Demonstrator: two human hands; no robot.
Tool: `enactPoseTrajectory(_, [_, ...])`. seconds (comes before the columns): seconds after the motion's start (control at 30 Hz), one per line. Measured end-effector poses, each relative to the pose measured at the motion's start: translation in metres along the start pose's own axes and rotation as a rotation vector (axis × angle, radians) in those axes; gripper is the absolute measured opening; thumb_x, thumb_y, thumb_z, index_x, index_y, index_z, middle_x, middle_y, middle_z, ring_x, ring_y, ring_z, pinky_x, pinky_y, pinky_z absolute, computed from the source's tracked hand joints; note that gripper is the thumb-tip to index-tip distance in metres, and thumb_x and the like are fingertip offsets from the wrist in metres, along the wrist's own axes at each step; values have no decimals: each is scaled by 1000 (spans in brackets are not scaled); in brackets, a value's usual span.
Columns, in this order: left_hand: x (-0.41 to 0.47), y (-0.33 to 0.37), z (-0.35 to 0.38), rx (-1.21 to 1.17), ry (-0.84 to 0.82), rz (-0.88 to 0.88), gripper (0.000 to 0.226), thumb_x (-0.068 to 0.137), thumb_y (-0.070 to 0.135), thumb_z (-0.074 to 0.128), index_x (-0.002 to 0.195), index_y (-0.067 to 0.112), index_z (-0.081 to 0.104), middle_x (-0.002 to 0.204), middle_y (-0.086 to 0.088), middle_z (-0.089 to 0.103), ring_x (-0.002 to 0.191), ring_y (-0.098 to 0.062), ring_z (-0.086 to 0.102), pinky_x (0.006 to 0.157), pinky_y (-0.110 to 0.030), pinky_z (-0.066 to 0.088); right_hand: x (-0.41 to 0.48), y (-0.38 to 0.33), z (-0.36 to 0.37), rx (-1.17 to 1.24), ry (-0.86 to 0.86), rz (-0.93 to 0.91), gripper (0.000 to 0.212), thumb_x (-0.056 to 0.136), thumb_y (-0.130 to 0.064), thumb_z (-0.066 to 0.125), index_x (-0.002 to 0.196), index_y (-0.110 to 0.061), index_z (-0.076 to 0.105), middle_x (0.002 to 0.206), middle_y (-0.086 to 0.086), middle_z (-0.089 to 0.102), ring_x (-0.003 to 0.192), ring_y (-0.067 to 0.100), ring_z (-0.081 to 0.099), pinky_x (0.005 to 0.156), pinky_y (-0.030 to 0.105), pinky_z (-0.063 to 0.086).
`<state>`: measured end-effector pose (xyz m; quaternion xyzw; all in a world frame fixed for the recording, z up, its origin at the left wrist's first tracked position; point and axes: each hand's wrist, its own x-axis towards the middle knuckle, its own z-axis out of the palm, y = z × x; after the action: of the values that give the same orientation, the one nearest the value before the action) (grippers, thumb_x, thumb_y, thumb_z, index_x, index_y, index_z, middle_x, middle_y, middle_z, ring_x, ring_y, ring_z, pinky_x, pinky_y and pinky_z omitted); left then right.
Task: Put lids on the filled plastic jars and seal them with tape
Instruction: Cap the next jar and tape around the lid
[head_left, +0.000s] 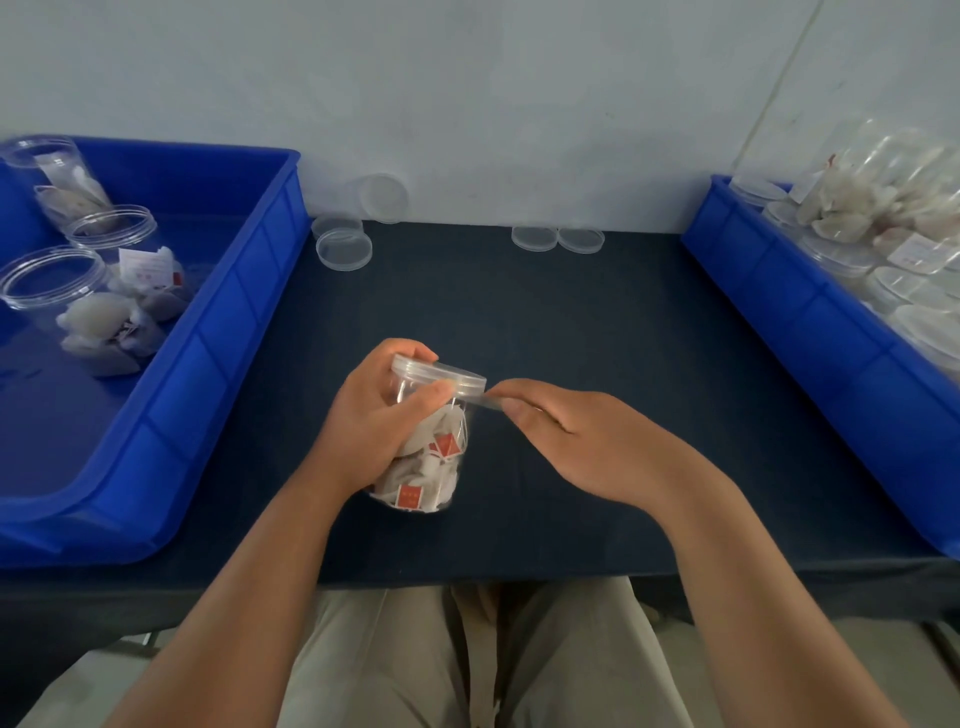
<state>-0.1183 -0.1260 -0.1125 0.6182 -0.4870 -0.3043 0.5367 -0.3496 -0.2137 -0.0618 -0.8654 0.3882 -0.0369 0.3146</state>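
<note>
Jar (434, 467) gripped by left hand (371, 421), right hand (582, 441) pinching tape (480, 402) at its lid (441, 371); spare lids (343, 249) behind, blue bins (249, 332) flanking.

A dark tablecloth (571, 322) is spread below a pale wall (467, 78). A blue tray (239, 312) is set on the cloth's left side, and a second blue tray (779, 296) is set on its right side.

Jar (426, 457) between two bins (218, 332)
</note>
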Motion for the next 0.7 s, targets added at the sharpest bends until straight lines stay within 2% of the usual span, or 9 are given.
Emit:
enactPoseTrajectory(0.13, [-1,-8,-1,-196,-98,-51,52,82,51,67,125,23,64,103,-2,75,88,-17,74,72,-27,58,10,4,3,7,4,26,43,102,-73,30,142,-62,43,127,-29,60,110,-2,56,82,22,41])
enactPoseTrajectory(0.2, [-1,-15,-3,-285,-183,-92,62,85,51,68,139,21,57,112,-14,73,97,-26,73,79,-34,60,12,4,7,25,13,21,45,100,-78,31,141,-64,41,127,-28,62,112,-1,57,82,23,42])
enactPoseTrajectory(0.27, [-2,-20,-2,-346,-261,-144,77,85,58,73,147,18,51,120,-25,69,104,-34,70,87,-43,59,13,3,9,56,-14,3,49,98,-81,31,146,-69,32,143,-30,54,121,-4,50,90,25,40])
enactPoseTrajectory(0.37, [-3,-23,0,-364,-273,-145,98,78,73,76,138,-1,52,116,-21,69,102,-34,68,87,-44,58,13,-1,11,97,-40,-31,53,96,-81,29,148,-70,28,156,-33,43,136,-1,46,96,23,36])
enactPoseTrajectory(0.43, [-5,-19,2,-282,-211,-92,94,81,74,71,134,-2,56,119,-18,69,107,-32,68,92,-45,57,10,-2,14,119,-16,-41,60,93,-83,26,150,-67,31,155,-32,45,139,1,46,96,22,37])
enactPoseTrajectory(0.5, [-7,-12,1,-76,-114,-31,72,87,70,61,132,14,67,125,-2,73,114,-18,70,100,-40,57,5,-2,18,112,36,-35,61,95,-81,26,152,-62,34,153,-30,49,138,0,49,94,21,39])
enactPoseTrajectory(0.57, [-11,-3,-2,83,-13,-18,55,89,69,61,131,35,66,118,22,73,109,1,69,92,-25,59,0,-2,22,90,95,-18,57,99,-76,29,153,-58,37,147,-28,55,132,0,53,89,18,41])
enactPoseTrajectory(0.63, [-20,8,-4,154,0,-39,61,89,76,53,142,47,52,112,46,64,105,19,62,79,-10,55,-4,-4,27,69,150,-1,57,101,-74,29,153,-54,40,144,-27,58,129,0,55,85,17,41])
enactPoseTrajectory(0.7, [-28,16,3,188,-39,-91,75,87,87,43,152,52,37,111,56,54,104,28,55,76,-12,52,-9,-10,32,45,200,-1,59,102,-74,27,154,-51,42,144,-26,59,129,0,56,86,18,42])
